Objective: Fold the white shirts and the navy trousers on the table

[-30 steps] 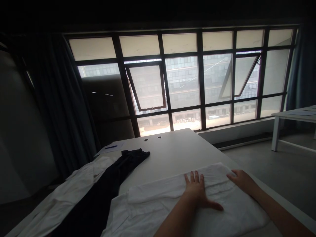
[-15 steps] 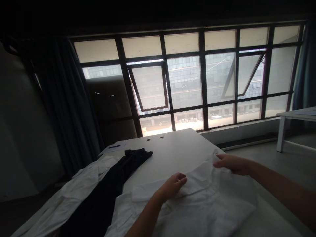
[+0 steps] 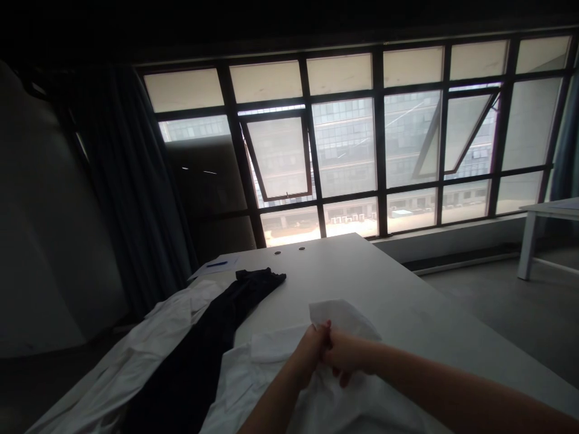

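Note:
A white shirt lies over the near part of the table, with a folded band of cloth at its far edge. My left hand is closed on the shirt's fabric. My right hand has come up against it, fingers closed on the same fabric. Both hands touch, so their fingertips are partly hidden. A raised flap of the white cloth stands up just beyond them. Left of the shirt lies a dark garment, stretched lengthwise along the table.
More white clothing is spread along the table's left side. A blue pen rests on paper at the far left corner. The white tabletop runs toward the windows. Another white table stands at right.
My right hand has moved left with the shirt's right edge, folding it inward to meet my left hand. The view has shifted slightly.

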Motion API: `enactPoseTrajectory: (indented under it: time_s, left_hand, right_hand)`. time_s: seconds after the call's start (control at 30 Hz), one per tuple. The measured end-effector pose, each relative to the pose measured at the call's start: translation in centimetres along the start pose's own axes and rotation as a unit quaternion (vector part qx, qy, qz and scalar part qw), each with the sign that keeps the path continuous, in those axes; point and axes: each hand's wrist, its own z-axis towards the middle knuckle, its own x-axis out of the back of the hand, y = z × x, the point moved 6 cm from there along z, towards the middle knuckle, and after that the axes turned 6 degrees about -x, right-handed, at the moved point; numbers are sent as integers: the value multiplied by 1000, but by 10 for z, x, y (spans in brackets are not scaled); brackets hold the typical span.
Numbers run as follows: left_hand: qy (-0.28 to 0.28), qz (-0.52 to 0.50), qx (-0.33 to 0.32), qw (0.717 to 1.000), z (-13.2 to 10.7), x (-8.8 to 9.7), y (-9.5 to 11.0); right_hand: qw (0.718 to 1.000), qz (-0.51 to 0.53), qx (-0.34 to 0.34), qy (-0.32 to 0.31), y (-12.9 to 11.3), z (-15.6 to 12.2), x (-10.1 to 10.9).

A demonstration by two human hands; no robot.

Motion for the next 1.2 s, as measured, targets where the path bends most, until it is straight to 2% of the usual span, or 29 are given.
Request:
enactPoseTrajectory:
  time_s: [0.1, 0.17, 0.2, 0.23, 0.3, 0.37, 0.4, 0.43, 0.5, 0.6, 0.7, 0.83, 0.9, 0.97, 1.07, 1.2]
  left_hand:
    - [58, 35, -21, 997, 6, 8, -16]
    - [81, 55, -26, 995, 9, 11, -22]
    - [88, 64, -29, 994, 9, 12, -23]
    - [93, 72, -32, 993, 9, 13, -24]
    - [97, 86, -39, 991, 7, 14, -25]
    - [94, 98, -46, 990, 4, 16, -25]
    - [89, 103, -49, 989, 2, 17, -25]
    - [83, 108, -52, 989, 0, 19, -25]
    - [66, 113, -52, 990, -3, 22, -26]
    - [21, 103, -34, 994, -11, 26, -25]
    - [-49, 79, 11, 996, -23, 31, -22]
    - [-107, 81, 92, 987, -33, 47, -12]
    - [-107, 103, 107, 983, -27, 54, -5]
    - [-88, 129, 93, 983, -13, 58, 2]
    - [-31, 172, 39, 984, 15, 58, 6]
    - [15, 230, -35, 972, 42, 51, -3]
  right_hand:
    - [992, -65, 77, 79, 3, -9, -15]
    - [978, -105, 141, 111, -2, -18, -12]
    - [969, -129, 164, 133, -4, -22, -4]
    - [958, -150, 179, 164, -5, -24, 8]
    - [931, -178, 190, 254, -2, -25, 47]
    - [892, -204, 191, 355, 10, -23, 91]
    - [886, -210, 177, 374, 20, -19, 109]
    - [892, -207, 163, 366, 33, -13, 122]
    - [908, -204, 142, 338, 58, -4, 135]
    - [922, -201, 127, 305, 85, -6, 131]
    - [931, -194, 120, 285, 95, -17, 120]
    - [947, -156, 117, 257, 90, -25, 117]
    - [954, -128, 123, 241, 83, -23, 116]
    - [960, -105, 124, 230, 78, -18, 114]
    - [962, -98, 116, 229, 76, -9, 110]
    - [956, -126, 79, 251, 87, -1, 113]
